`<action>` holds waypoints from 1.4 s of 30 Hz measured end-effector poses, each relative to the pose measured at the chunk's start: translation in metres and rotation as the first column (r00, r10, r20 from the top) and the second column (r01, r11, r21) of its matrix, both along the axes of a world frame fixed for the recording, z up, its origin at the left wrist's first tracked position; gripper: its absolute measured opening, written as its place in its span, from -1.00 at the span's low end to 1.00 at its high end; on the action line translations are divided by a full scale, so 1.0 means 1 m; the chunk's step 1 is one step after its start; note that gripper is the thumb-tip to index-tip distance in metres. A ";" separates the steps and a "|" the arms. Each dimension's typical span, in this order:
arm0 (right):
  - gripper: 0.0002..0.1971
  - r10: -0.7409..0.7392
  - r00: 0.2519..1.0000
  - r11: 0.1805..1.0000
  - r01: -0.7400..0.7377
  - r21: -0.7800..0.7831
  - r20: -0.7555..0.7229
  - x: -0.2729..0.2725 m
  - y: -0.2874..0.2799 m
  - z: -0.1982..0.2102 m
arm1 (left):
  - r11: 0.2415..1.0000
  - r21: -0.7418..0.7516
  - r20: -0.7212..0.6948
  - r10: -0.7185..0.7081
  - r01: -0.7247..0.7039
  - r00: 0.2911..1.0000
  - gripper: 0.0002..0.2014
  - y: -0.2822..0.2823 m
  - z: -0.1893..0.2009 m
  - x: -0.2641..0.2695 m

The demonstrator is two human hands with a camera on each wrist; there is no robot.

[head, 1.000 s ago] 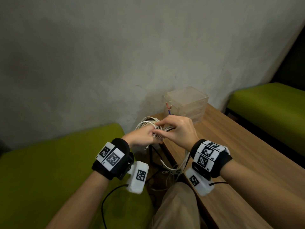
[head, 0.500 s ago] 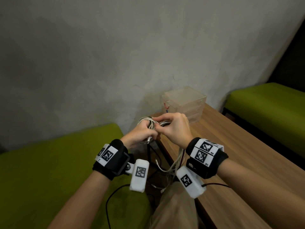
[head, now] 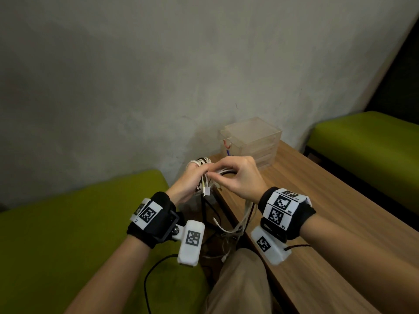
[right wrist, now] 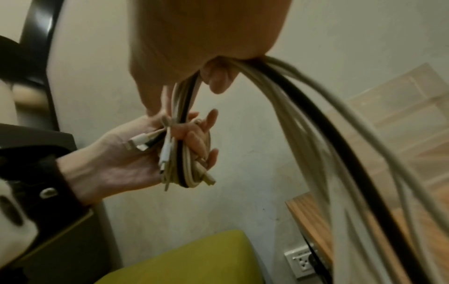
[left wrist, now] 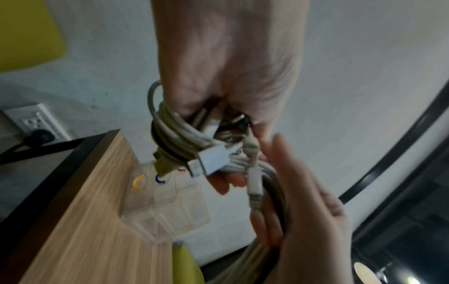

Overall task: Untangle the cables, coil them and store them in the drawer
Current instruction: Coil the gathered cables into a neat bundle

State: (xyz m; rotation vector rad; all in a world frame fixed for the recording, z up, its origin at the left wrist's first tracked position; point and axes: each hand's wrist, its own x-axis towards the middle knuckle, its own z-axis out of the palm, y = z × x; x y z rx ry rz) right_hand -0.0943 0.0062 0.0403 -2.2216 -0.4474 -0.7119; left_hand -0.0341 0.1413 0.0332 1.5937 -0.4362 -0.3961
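Two hands, one drawer unit, perhaps five cables.

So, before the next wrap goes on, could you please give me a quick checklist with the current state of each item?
1. Left hand grips the coiled cable bundle: ok.
2. Right hand holds the loose strands feeding the coil: ok.
3. Cables fully coiled: not ok; loose ends hang below the table edge.
4. Strands separated: not ok; one black cable runs among the white ones.
5. Clear drawer unit open to receive the coil: cannot tell; no drawer visibly pulled out.
6. Loose ends free of snags by the floor: cannot tell.
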 end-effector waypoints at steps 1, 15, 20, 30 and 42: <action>-0.82 0.009 0.999 0.999 -0.008 -0.034 0.037 -0.001 -0.002 0.002 | 0.999 0.037 0.025 -0.039 0.038 0.999 -0.79 0.001 0.003 0.000; -0.74 -0.012 0.988 0.995 -0.004 0.102 0.155 0.021 -0.006 0.038 | 0.734 -0.475 -0.379 -0.668 0.485 0.641 -0.57 0.004 0.012 -0.029; -0.50 0.070 0.994 0.950 -0.043 0.310 -0.079 0.031 -0.001 0.031 | 0.668 -0.568 -0.352 -0.725 0.481 0.592 -0.54 0.001 0.021 -0.036; -0.03 0.090 0.900 0.908 0.102 0.407 -0.426 0.024 0.008 -0.016 | 0.655 -0.738 -0.333 -0.561 0.160 0.758 -0.76 0.020 0.041 -0.033; -0.78 -0.036 0.932 0.981 -0.036 -0.189 -0.361 0.000 0.020 -0.030 | 0.949 -0.313 0.203 0.098 -0.030 0.974 -0.76 0.003 0.035 -0.002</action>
